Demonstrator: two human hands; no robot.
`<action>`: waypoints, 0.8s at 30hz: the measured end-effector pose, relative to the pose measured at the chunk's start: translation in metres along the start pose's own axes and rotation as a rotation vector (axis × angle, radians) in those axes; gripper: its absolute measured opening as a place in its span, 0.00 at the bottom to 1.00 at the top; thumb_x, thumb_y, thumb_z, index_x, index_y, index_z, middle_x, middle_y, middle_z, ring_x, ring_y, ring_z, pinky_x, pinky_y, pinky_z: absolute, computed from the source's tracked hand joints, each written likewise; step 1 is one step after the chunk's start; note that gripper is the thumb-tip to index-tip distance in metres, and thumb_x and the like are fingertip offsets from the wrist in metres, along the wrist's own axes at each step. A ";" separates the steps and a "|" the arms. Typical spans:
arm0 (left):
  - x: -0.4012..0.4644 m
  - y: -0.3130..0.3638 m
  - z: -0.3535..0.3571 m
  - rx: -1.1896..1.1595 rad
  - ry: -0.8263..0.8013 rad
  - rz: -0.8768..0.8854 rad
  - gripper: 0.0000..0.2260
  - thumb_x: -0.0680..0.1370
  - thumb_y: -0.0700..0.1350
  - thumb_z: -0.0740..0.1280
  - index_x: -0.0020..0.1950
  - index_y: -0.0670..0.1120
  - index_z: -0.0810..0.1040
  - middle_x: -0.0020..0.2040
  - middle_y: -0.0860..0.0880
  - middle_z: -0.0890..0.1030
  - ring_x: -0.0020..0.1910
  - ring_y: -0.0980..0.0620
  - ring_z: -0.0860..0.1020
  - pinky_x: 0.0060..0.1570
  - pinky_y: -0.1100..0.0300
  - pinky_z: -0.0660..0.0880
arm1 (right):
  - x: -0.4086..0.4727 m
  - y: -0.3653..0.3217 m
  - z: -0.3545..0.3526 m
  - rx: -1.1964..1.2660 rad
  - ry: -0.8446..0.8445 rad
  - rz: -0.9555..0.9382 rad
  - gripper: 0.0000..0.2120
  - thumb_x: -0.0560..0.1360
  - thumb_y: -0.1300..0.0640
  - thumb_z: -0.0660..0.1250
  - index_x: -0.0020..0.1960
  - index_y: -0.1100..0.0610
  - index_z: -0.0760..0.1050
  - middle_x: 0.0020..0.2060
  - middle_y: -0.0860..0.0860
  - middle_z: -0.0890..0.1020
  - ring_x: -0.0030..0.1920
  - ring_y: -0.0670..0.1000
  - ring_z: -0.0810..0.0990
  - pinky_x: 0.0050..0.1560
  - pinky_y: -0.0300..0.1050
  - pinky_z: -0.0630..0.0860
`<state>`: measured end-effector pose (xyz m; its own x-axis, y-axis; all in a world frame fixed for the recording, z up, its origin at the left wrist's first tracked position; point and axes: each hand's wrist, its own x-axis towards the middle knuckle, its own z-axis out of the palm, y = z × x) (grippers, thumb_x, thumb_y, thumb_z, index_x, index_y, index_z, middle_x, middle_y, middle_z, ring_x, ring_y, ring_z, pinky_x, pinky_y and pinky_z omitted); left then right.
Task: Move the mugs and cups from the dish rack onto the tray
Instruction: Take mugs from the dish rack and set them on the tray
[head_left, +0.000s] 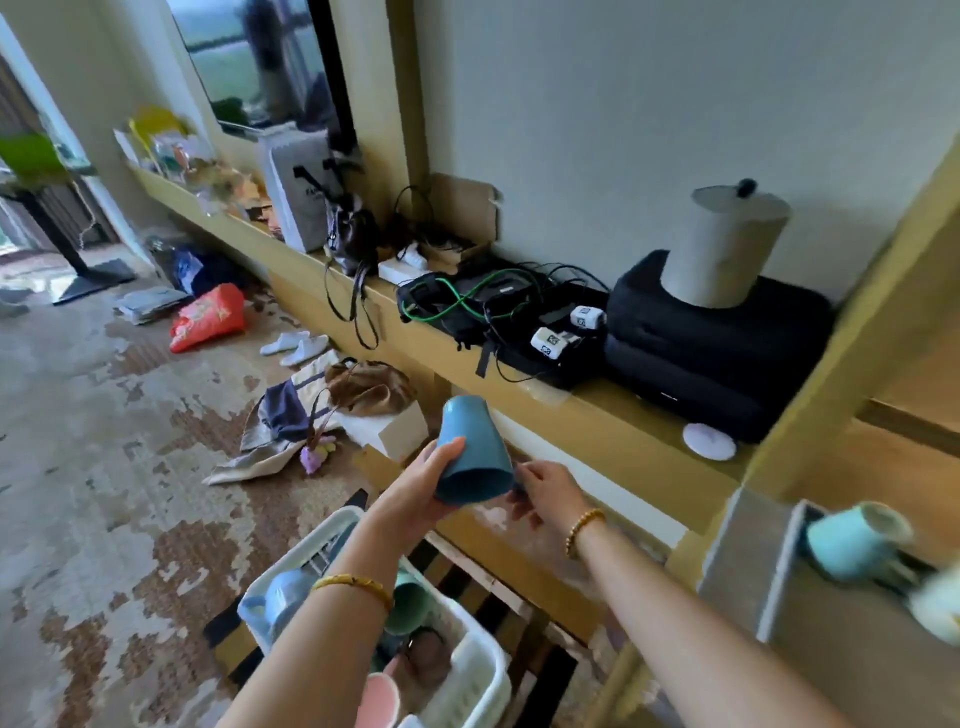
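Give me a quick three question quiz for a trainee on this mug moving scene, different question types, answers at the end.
1. True or false: the left hand grips the blue cup.
2. The blue cup's open end points: A) toward the camera B) toward the wall.
3. Fill in: cups remain in the white ____ below the arms.

Key: 1 true. 2 A. 3 dish rack. The right hand has loosely curled fingers beside the cup; whether it touches is unclear.
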<state>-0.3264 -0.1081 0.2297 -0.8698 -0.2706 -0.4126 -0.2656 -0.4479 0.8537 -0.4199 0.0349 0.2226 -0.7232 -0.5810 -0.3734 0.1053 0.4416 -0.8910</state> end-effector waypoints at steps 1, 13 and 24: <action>0.005 0.002 0.021 0.017 -0.031 0.004 0.16 0.72 0.54 0.66 0.57 0.50 0.70 0.58 0.41 0.74 0.55 0.45 0.76 0.55 0.53 0.76 | -0.007 0.004 -0.020 0.009 0.048 -0.010 0.15 0.81 0.56 0.53 0.40 0.56 0.73 0.31 0.51 0.77 0.26 0.45 0.75 0.21 0.33 0.66; 0.040 -0.052 0.320 0.606 -0.085 0.234 0.24 0.73 0.59 0.67 0.62 0.48 0.68 0.49 0.52 0.78 0.45 0.57 0.78 0.38 0.65 0.73 | -0.120 0.103 -0.265 0.103 0.476 -0.057 0.12 0.80 0.62 0.54 0.42 0.56 0.73 0.30 0.55 0.77 0.15 0.41 0.71 0.16 0.32 0.64; 0.049 -0.163 0.504 0.985 -0.285 0.257 0.20 0.70 0.54 0.72 0.54 0.47 0.69 0.49 0.50 0.76 0.47 0.52 0.75 0.43 0.60 0.71 | -0.213 0.241 -0.413 -0.103 0.726 0.097 0.11 0.77 0.63 0.56 0.40 0.51 0.70 0.39 0.57 0.81 0.36 0.57 0.80 0.42 0.52 0.77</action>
<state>-0.5351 0.3807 0.2305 -0.9794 0.0086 -0.2019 -0.1683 0.5185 0.8384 -0.5228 0.5474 0.1938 -0.9871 0.0472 -0.1528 0.1533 0.5504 -0.8207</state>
